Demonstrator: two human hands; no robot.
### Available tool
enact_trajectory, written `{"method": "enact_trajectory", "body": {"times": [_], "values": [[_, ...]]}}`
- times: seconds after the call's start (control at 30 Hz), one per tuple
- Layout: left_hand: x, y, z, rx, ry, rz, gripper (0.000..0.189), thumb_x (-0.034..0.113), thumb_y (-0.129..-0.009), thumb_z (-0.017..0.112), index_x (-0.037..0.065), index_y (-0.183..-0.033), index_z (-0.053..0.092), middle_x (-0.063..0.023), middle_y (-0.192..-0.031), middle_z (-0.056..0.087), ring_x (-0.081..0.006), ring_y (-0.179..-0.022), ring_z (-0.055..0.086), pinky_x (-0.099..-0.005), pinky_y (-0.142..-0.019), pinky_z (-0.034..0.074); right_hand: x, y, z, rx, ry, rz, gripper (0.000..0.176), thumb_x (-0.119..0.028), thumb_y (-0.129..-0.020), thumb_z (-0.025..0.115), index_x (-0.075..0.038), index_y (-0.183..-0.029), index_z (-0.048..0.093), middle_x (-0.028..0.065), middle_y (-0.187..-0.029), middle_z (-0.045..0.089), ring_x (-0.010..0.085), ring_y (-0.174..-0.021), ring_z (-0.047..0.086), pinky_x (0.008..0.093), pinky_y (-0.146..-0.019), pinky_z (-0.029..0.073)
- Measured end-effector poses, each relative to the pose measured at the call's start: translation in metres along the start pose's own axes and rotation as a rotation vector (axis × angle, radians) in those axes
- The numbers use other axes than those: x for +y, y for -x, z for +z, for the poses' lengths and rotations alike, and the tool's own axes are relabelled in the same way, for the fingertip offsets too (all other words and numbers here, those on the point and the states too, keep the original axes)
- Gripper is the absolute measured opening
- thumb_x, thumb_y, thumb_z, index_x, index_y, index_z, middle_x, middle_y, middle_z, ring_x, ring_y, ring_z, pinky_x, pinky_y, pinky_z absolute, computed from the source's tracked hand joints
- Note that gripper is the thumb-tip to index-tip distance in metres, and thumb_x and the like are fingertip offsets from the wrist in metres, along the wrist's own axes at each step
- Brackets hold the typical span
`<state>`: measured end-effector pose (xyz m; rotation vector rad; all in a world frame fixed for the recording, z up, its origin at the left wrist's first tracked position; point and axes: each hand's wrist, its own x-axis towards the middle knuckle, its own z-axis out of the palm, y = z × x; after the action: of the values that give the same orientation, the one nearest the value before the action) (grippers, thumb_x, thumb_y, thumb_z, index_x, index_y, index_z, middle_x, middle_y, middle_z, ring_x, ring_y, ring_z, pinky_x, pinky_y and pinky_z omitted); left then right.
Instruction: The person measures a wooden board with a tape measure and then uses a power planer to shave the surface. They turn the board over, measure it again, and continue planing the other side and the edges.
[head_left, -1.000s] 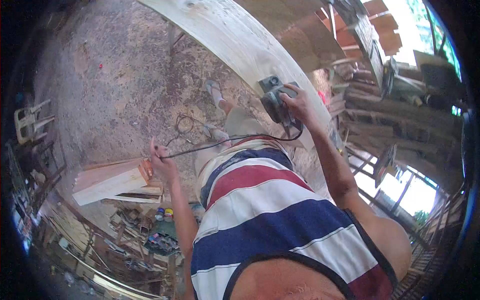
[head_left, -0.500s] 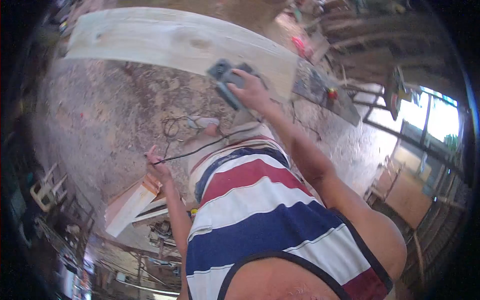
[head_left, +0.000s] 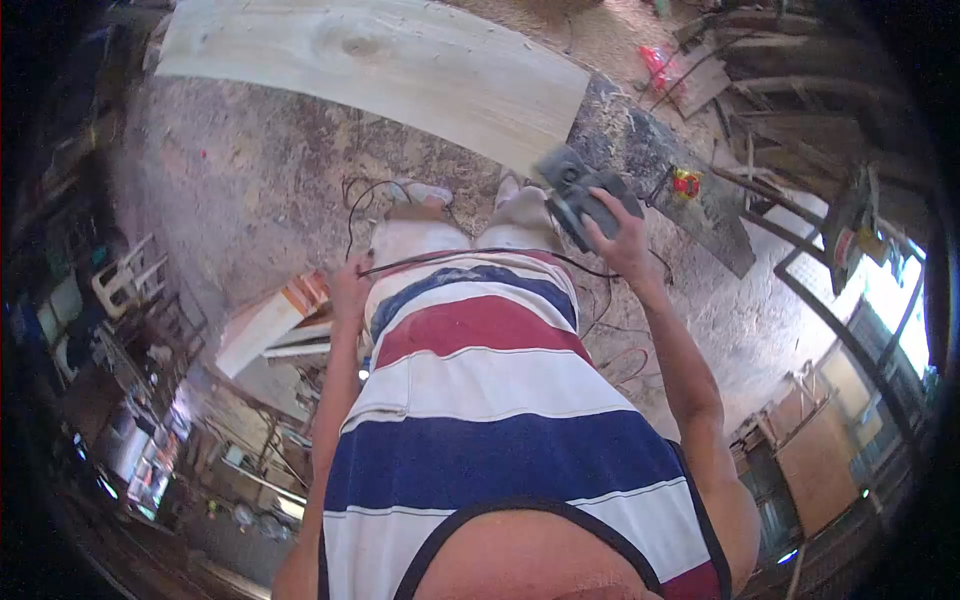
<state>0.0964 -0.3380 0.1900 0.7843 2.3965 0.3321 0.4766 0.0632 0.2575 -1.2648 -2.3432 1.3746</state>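
My right hand is wrapped round the rear handle of a dark grey electric planer. The planer is off to the right of my legs, its front end overlapping the near right corner of a long pale wooden board in this view. A black power cord runs from the planer across my waist. My left hand is closed on that cord beside my left hip.
A yellow-and-red tape measure lies on a dark plank at the right. Red plastic sits beyond it. Wood pieces lean at my left, near a light-coloured chair. Shavings cover the floor, and cord loops lie by my feet.
My right hand has brought the planer off the board's right part, rightward and back towards me. My left hand has drawn nearer my hip with the cord. The view has tilted down.
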Motion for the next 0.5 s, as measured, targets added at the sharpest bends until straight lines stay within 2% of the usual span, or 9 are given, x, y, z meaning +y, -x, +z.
{"method": "enact_trajectory", "body": {"times": [0.07, 0.17, 0.23, 0.37, 0.47, 0.5], "values": [[0.017, 0.005, 0.018, -0.05, 0.009, -0.041, 0.024, 0.013, -0.095, 0.06, 0.014, -0.115, 0.074, -0.02, -0.097, 0.076, -0.0425, -0.088, 0.073, -0.0475, -0.078, 0.056, 0.009, 0.005, -0.014, -0.011, 0.008, -0.02, 0.051, -0.016, -0.092, 0.077, -0.012, -0.141, 0.063, 0.0222, -0.121, 0.075, 0.0358, -0.107, 0.076, 0.0406, -0.09, 0.059], [0.036, 0.002, 0.018, 0.086, 0.096, -0.04, 0.027, 0.014, -0.094, 0.056, 0.012, -0.113, 0.076, -0.0191, -0.097, 0.077, -0.04, -0.087, 0.074, -0.0465, -0.079, 0.056, 0.003, -0.011, -0.013, -0.057, -0.026, 0.005, 0.05, -0.013, -0.092, 0.077, -0.008, -0.14, 0.064, 0.0208, -0.127, 0.073, 0.0344, -0.116, 0.073, 0.0389, -0.098, 0.056], [0.029, 0.003, 0.027, 0.089, 0.214, -0.138, 0.028, 0.018, -0.097, 0.055, 0.01, -0.113, 0.077, -0.0189, -0.096, 0.077, -0.0385, -0.087, 0.074, -0.0458, -0.079, 0.056, -0.009, -0.034, -0.005, -0.105, -0.081, 0.024, 0.051, -0.014, -0.092, 0.077, -0.008, -0.141, 0.063, 0.0214, -0.129, 0.072, 0.034, -0.117, 0.073, 0.0385, -0.098, 0.056], [0.034, 0.019, 0.028, 0.083, 0.434, -0.378, 0.032, 0.024, -0.1, 0.055, 0.01, -0.114, 0.08, -0.0208, -0.099, 0.077, -0.0372, -0.095, 0.076, -0.0474, -0.083, 0.056, -0.028, -0.092, 0.022, -0.143, 0.007, -0.141, 0.052, -0.014, -0.093, 0.077, -0.008, -0.142, 0.062, 0.0228, -0.127, 0.073, 0.0336, -0.116, 0.074, 0.0383, -0.096, 0.057], [0.017, 0.028, 0.059, 0.12, 0.46, -0.646, 0.033, 0.023, -0.099, 0.054, 0.01, -0.113, 0.08, -0.0236, -0.1, 0.076, -0.0403, -0.097, 0.075, -0.0495, -0.084, 0.055, -0.057, -0.132, 0.046, -0.177, -0.003, -0.133, 0.051, -0.012, -0.092, 0.077, -0.008, -0.141, 0.064, 0.0219, -0.12, 0.076, 0.0319, -0.111, 0.076, 0.0381, -0.096, 0.057], [0.011, 0.034, 0.067, 0.122, 0.407, -0.645, 0.034, 0.025, -0.099, 0.054, 0.011, -0.113, 0.08, -0.0241, -0.099, 0.076, -0.0409, -0.097, 0.074, -0.0495, -0.085, 0.055, -0.068, -0.145, 0.054, -0.193, 0.005, -0.122, 0.05, -0.012, -0.092, 0.078, -0.008, -0.14, 0.064, 0.0218, -0.119, 0.076, 0.0316, -0.11, 0.076, 0.0381, -0.096, 0.057]]}}
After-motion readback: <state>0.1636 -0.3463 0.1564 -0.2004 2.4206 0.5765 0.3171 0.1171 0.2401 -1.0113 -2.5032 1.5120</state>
